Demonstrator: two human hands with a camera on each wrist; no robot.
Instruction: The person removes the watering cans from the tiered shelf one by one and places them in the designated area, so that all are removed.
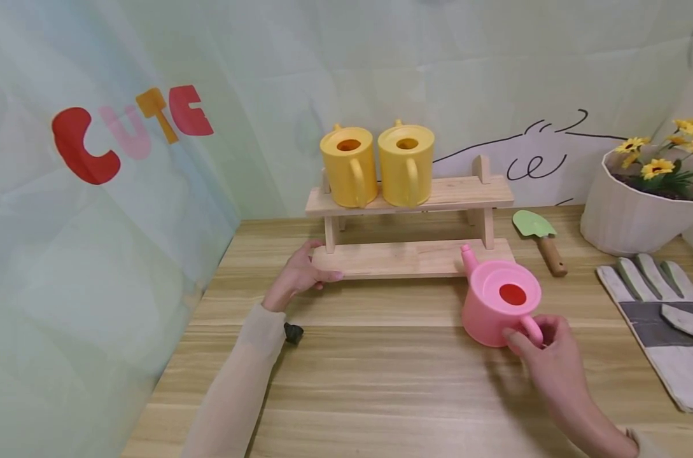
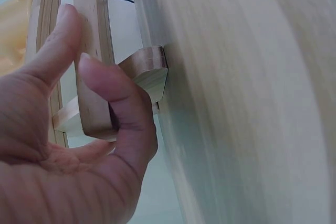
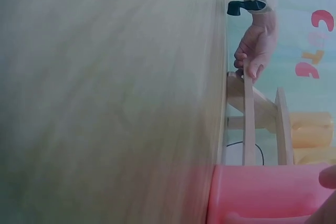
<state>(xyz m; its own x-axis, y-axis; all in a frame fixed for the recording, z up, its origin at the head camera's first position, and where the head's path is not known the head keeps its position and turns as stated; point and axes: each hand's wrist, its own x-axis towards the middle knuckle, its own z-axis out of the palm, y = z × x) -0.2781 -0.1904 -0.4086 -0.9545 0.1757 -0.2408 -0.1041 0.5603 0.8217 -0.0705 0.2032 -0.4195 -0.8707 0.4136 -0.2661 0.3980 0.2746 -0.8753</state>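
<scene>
A two-tier wooden shelf [image 1: 415,259] stands on the table near the back wall. My left hand [image 1: 302,270] grips the left end of its lower board [image 2: 93,77], thumb on one face and fingers curled around the other. Two yellow watering cans [image 1: 349,166] sit side by side on the upper board, handles toward me. In front of the shelf's right end is a pink watering can [image 1: 497,302], upright, its spout toward the shelf. My right hand [image 1: 555,362] holds its handle; in the right wrist view, the pink can [image 3: 268,190] is low at the table surface, partly cut off.
Right of the shelf lies a green trowel [image 1: 543,242] with a wooden handle. Beyond it stands a white pot [image 1: 627,203] of yellow flowers. Grey-and-white work gloves [image 1: 661,331] lie at the right edge. Printed cloth [image 1: 168,254] hangs behind and left of the table.
</scene>
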